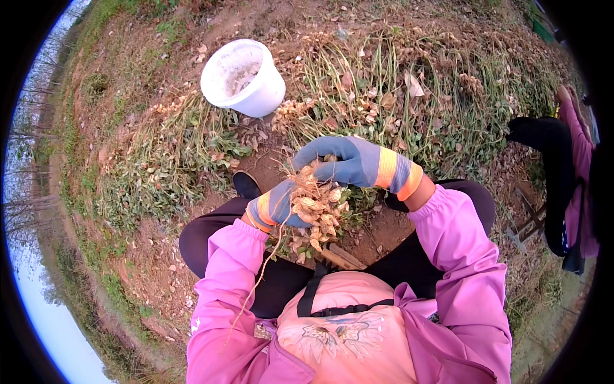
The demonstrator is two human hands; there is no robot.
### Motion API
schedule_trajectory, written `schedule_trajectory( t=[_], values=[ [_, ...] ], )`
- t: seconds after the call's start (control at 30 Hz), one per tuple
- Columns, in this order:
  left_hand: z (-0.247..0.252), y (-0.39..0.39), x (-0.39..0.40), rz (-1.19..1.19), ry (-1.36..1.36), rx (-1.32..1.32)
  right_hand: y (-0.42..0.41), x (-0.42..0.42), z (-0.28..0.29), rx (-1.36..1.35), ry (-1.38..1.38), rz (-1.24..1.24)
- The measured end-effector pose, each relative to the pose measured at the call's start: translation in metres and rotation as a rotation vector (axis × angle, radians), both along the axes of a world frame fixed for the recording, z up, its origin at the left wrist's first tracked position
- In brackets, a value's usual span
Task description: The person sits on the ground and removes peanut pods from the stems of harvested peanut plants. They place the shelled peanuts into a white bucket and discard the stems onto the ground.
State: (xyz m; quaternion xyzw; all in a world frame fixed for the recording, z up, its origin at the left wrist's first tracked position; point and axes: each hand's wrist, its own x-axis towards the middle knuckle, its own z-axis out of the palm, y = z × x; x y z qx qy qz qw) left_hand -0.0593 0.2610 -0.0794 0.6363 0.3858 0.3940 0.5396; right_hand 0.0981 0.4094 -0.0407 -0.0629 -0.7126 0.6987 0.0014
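A cluster of peanut pods with roots [319, 209] is between my two gloved hands, above my crossed legs. My left hand [283, 204], in a blue-grey glove with an orange cuff, grips the bunch from the left and below; its fingers are partly hidden behind the pods. My right hand [338, 161], gloved alike, curls over the top of the bunch with fingers around the roots and pods. One long thin root hangs down over my left sleeve. Beyond my hands a white plastic bucket [268, 93] stands tilted in view on the ground, its bottom dirty inside.
Uprooted peanut plants [412, 105] lie in a wide heap ahead and to the right, with more plants [148, 168] at the left. A wooden piece [343, 257] is between my legs. At the far right sits another person [578, 177] in pink and black.
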Motion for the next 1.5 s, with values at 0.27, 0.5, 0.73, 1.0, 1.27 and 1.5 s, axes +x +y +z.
schedule_trajectory(
  t=[0.27, 0.5, 0.73, 1.0, 1.27, 1.5],
  values=[
    [0.0, -0.002, 0.0, -0.01, -0.084, -0.079, -0.003, 0.0, 0.005, 0.028, -0.063, -0.055],
    [-0.012, -0.005, -0.001, -0.005, -0.091, -0.104, -0.009, -0.002, -0.001, 0.152, 0.08, -0.099],
    [-0.013, -0.006, -0.005, -0.035, 0.034, -0.024, -0.017, -0.003, -0.002, -0.134, -0.014, -0.191],
    [-0.014, -0.01, -0.002, -0.08, -0.084, -0.284, -0.026, -0.007, -0.011, -0.254, 0.007, -0.309],
    [-0.013, -0.006, -0.004, -0.079, 0.084, 0.033, -0.029, -0.007, -0.007, -0.4, -0.109, -0.395],
    [-0.018, -0.009, -0.006, 0.034, -0.135, -0.094, -0.016, 0.0, 0.002, -0.812, -0.136, -0.589]
  ],
)
